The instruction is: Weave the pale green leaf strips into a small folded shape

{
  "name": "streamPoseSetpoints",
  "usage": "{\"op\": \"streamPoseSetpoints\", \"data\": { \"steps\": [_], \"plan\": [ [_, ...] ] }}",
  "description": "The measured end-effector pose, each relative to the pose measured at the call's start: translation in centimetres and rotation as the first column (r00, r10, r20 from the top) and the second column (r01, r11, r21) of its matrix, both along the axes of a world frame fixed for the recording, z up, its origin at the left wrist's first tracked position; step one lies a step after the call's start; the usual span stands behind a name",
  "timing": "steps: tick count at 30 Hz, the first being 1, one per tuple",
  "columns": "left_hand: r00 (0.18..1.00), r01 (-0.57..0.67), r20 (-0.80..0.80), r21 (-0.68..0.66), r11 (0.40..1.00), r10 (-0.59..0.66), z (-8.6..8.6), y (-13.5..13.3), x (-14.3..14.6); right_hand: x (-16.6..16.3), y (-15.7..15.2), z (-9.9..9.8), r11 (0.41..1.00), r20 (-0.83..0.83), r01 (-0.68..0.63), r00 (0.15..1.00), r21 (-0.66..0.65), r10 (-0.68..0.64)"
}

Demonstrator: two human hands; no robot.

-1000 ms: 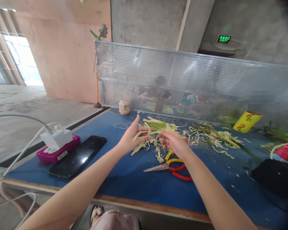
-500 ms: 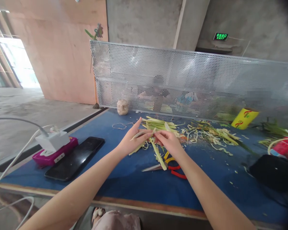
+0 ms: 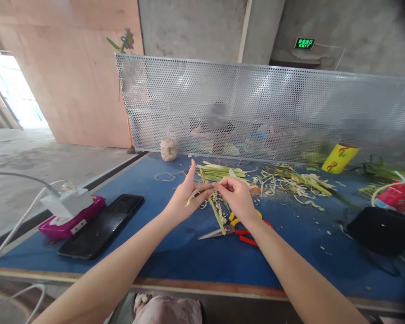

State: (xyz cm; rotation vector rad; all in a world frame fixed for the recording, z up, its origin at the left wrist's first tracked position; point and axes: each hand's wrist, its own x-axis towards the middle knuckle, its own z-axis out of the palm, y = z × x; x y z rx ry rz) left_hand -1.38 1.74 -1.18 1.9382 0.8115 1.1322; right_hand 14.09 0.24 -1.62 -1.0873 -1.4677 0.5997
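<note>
Metal mesh, a perforated screen (image 3: 189, 85), backs the scene, and nearer spreads the blue table (image 3: 168, 265). Over its middle, left hand (image 3: 185, 194) and right hand (image 3: 238, 193) meet fingertip to fingertip, both pinched narrow on a green stalk, though the fingers hide the exact contact. Just behind lies a bundle of stalks (image 3: 222, 172), probably laid there as handy stock. Scissors (image 3: 236, 231) sit nearer, handles toward the right forearm, likely for an easy grab. Now the stalk (image 3: 217, 213) itself, between the hands: its long axis slants from far left to near right, lower tip pointing at the person, above the blades. Smallest, a pale strip (image 3: 193, 196) sticks out leftward across the left palm, seemingly braced there.
</note>
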Motion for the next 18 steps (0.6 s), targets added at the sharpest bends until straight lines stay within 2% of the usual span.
{"op": "streamPoseSetpoints", "data": {
  "steps": [6, 10, 15, 18],
  "plan": [
    [1.000, -0.020, -0.002, 0.044, 0.999, 0.020, 0.1, -0.1, 0.0, -0.2, -0.3, 0.1, 0.994, 0.047, 0.033, 0.998, 0.104, -0.038],
    [1.000, -0.026, 0.003, 0.052, 0.998, 0.026, 0.1, -0.2, 0.1, 0.2, -0.1, 0.2, 0.986, -0.036, 0.098, 0.995, 0.137, -0.094],
    [0.998, 0.058, 0.019, -0.005, 0.998, -0.058, 0.5, -0.5, 0.3, 1.0, 0.4, 0.4, 0.993, -0.191, 0.104, 0.977, 0.057, -0.091],
    [0.995, 0.080, 0.059, -0.073, 0.994, -0.076, 0.9, -0.7, 0.2, 1.3, 0.8, 0.4, 1.000, -0.260, 0.023, 0.965, -0.012, -0.026]
  ]
}}
